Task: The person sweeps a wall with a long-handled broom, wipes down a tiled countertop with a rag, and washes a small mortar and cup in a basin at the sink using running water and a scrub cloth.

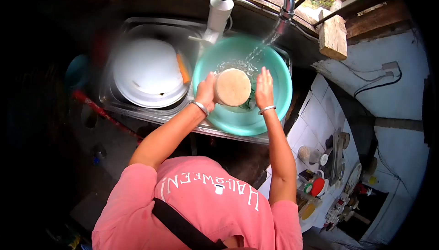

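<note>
My left hand (206, 91) grips the side of a round container (233, 87), whose flat tan end faces up toward me. It is over the green plastic basin (282, 99), which stands in the right part of the sink. On the container's other side, my right hand (264, 89) is open, fingers straight and palm turned toward it, apparently just clear of it. Water runs from the curved faucet (287, 10) and splashes into the basin behind the container. Something dark green (250, 101) lies partly hidden in the basin, its kind unclear.
A large white lid or basin (146, 74) fills the left sink bowl, with an orange piece (183, 68) at its edge. A wooden block (333, 35) juts out by the barred window. Jars (311, 155) and dishes crowd the tiled counter (315, 117) at right.
</note>
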Demonstrator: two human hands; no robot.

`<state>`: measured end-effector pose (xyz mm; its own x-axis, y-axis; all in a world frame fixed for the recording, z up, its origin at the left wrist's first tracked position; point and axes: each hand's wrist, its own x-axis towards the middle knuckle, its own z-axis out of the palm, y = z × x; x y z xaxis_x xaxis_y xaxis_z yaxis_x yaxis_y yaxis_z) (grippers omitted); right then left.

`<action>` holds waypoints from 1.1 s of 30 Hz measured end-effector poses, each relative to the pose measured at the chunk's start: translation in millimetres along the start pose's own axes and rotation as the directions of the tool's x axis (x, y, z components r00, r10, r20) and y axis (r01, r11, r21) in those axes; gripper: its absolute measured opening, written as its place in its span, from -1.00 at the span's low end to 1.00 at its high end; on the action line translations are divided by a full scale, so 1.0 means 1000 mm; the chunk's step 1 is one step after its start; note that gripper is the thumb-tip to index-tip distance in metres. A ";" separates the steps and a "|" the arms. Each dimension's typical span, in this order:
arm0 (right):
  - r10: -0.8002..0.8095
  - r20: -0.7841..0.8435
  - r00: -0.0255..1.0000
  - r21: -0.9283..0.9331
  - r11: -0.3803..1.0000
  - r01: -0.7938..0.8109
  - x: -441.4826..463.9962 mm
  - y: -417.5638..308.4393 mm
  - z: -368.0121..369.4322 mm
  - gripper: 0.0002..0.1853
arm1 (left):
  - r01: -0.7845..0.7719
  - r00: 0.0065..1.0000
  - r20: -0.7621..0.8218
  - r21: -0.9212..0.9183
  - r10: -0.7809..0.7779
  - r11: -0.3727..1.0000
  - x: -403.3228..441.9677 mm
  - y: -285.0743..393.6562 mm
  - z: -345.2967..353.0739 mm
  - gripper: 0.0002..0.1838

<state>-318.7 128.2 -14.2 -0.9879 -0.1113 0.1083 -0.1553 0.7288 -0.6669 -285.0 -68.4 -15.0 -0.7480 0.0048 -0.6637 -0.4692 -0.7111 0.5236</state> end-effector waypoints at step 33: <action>-0.278 -0.294 0.914 -0.151 0.958 0.243 -0.031 -0.086 -0.016 -0.77 | -0.135 0.950 -0.278 0.051 0.144 0.989 0.023 -0.018 0.029 -0.45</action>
<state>-274.6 79.5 51.1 -0.8589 -0.1056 0.5012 -0.3877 0.7734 -0.5015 -307.1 -34.9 -24.0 -0.6474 -0.2936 -0.7033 -0.3869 -0.6684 0.6353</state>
